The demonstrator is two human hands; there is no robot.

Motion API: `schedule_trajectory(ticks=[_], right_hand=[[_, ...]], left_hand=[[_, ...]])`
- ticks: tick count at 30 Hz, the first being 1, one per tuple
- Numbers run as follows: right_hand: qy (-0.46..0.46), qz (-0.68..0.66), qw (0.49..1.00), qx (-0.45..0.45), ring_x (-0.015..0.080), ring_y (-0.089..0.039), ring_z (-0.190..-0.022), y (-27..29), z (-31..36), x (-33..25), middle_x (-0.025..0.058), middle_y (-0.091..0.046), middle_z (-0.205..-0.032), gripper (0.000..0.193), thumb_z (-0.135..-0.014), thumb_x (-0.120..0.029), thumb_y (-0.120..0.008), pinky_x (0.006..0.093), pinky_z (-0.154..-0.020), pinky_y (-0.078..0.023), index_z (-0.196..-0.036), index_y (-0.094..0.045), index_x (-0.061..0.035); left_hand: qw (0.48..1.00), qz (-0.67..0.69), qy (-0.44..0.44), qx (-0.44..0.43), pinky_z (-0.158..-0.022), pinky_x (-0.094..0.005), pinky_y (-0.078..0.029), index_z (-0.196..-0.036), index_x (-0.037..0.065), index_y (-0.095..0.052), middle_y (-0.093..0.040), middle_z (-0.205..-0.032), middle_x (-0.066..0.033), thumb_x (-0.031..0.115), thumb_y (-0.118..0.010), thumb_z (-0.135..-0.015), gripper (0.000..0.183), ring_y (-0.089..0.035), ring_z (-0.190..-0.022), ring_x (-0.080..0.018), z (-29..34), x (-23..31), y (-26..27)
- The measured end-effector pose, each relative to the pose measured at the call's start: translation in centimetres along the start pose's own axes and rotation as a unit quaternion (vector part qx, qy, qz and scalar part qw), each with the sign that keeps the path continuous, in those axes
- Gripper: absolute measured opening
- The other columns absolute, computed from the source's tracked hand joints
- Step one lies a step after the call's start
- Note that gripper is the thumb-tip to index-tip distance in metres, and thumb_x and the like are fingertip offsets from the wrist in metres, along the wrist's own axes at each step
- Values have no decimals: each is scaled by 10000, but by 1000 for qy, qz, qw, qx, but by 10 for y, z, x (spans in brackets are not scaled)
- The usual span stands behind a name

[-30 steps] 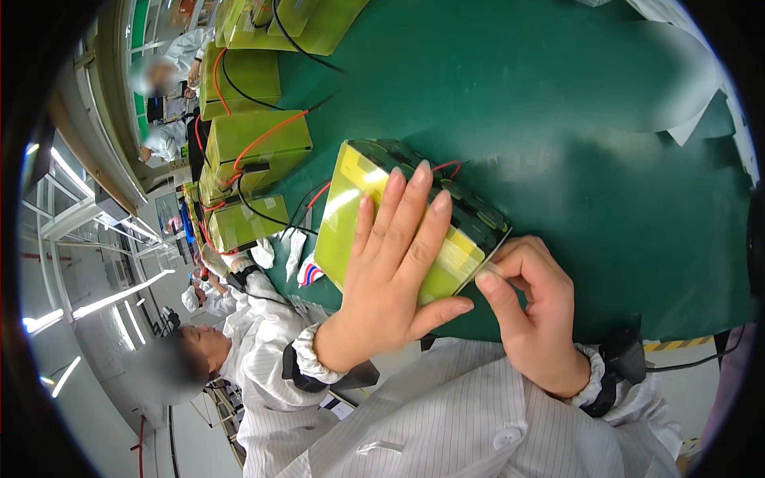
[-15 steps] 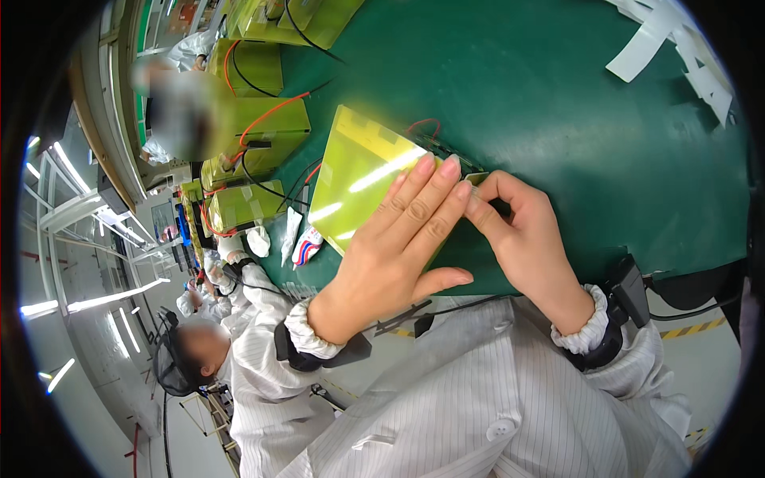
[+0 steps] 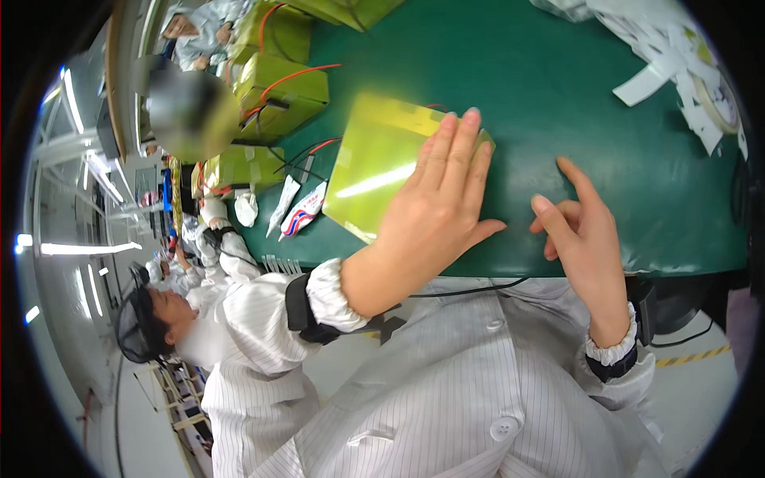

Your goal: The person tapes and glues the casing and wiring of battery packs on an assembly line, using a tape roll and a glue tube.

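Note:
A yellow-green wrapped block (image 3: 374, 171) with a glossy film surface and red and black wires lies on the green table. My left hand (image 3: 442, 183) rests flat on its right part, fingers stretched out together and thumb spread. To the right of the block, my right hand (image 3: 582, 235) hovers near the table's front edge, apart from the block. Its index finger and thumb are spread, the other fingers curl in, and nothing shows between them.
Left of the block lie a white tube with red and blue stripes (image 3: 303, 211), a slim white tube (image 3: 282, 205) and a crumpled white wad (image 3: 246, 209). More yellow-green blocks (image 3: 291, 92) with wires stand behind. White strips (image 3: 649, 80) and a tape roll (image 3: 715, 103) lie at far right.
My right hand has left the block's right edge and moved right, its fingers parting. My left hand stays on the block, which appears turned slightly. The view has shifted.

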State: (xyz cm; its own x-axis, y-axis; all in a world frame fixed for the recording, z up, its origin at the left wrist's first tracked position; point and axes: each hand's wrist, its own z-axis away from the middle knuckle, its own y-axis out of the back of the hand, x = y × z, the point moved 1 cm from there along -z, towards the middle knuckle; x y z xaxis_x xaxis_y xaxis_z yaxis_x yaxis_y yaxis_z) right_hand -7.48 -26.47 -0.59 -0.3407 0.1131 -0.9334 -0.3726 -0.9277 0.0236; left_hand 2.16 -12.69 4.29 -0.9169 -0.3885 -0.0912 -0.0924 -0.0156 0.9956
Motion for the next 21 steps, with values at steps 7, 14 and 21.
schedule_trajectory(ticks=[7, 14, 21], right_hand=[[42, -14, 999, 8, 32, -404, -482, 8, 14, 12, 28, -570, -664, 488, -854, -155, -535, 157, -446, -319, -1279, -346, -5], [111, 41, 993, 19, 33, -389, -509, -3, 30, 3, 20, -528, -655, 411, -869, -168, -502, 165, -482, -338, -1243, -420, -19], [140, 39, 989, 4, 34, -390, -515, -23, 28, -2, 24, -526, -666, 416, -870, -196, -512, 164, -490, -346, -1233, -427, -13]], left_hand=[[978, 182, -14, 100, -999, -579, -133, -1036, -35, -542, -188, -1399, -187, 408, -706, -561, 670, -139, -1313, -322, 39, 29, 1], [687, 396, 452, 410, -831, -322, -382, -961, 41, -506, -513, -1031, -83, 216, -596, -788, 261, -481, -982, -192, 203, 36, -49], [137, 624, 646, 418, -766, -324, -371, -1079, 72, -483, -540, -1082, -33, 501, -497, -827, 498, -500, -944, -126, 288, -53, -96]])
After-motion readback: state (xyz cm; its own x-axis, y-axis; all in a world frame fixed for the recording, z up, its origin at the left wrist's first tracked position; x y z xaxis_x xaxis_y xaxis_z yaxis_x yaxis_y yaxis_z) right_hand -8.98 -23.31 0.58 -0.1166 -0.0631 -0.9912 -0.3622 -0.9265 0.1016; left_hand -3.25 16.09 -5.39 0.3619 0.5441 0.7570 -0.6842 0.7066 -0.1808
